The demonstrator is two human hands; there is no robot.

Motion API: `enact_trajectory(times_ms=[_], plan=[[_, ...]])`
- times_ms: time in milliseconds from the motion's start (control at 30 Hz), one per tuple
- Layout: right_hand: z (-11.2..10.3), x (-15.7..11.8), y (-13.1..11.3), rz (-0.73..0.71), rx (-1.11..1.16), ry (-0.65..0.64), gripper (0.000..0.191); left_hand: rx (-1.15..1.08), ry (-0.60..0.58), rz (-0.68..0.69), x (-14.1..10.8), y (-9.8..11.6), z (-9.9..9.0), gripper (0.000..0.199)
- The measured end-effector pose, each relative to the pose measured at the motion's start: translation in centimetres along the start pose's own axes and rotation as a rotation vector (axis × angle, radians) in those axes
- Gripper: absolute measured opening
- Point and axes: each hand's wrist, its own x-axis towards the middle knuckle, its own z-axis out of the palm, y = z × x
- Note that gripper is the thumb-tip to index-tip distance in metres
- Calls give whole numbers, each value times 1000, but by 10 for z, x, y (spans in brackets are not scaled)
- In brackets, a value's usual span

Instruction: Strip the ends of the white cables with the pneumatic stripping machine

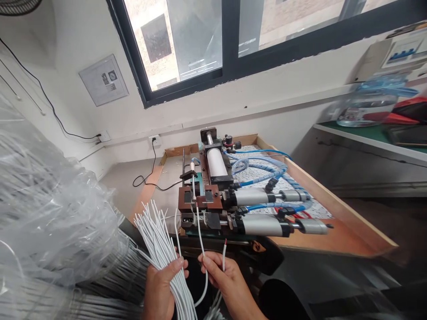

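My left hand (pixel 163 284) is wrapped round a thick bundle of white cables (pixel 160 249), whose upper ends fan out. One cable stands apart from the bundle by the thumb. Between thumb and fingers, my right hand (pixel 222 271) pinches a single white cable (pixel 200 231) whose upper end reaches into the jaws of a pneumatic machine (pixel 200 198). Another cable (pixel 224 255) with a reddish bare tip stands up at my right hand. Several more cable ends hang below this hand.
Clear plastic wrap (pixel 60 200) covers stacked cables (pixel 100 293) at the left. Blue air hoses (pixel 263 171) and silver cylinders (pixel 262 224) lie right of the jaws, inside a wooden-edged tray (pixel 350 218). A green shelf (pixel 376 138) holds a plastic jug (pixel 367 106).
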Motion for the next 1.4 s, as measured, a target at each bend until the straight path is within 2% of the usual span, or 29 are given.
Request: enact_trajectory(times_ms=[267,567,800,1133,1267,1400], plan=[[4,6,-10,78,122,5,38,25,27,-1,-1,4,7,31],[3,12,-10,92,131,-24,33,26,59,-7,-1,8,12,35],[1,15,-8,102,125,-67,34,56,22,-4,-2,8,13,33],[4,16,-11,122,117,-97,35,64,37,11,5,7,12,34],[9,17,-19,124,123,-90,30,82,-19,30,2,6,13,27],[18,15,-26,29,83,-190,30,89,-142,59,-2,5,15,19]])
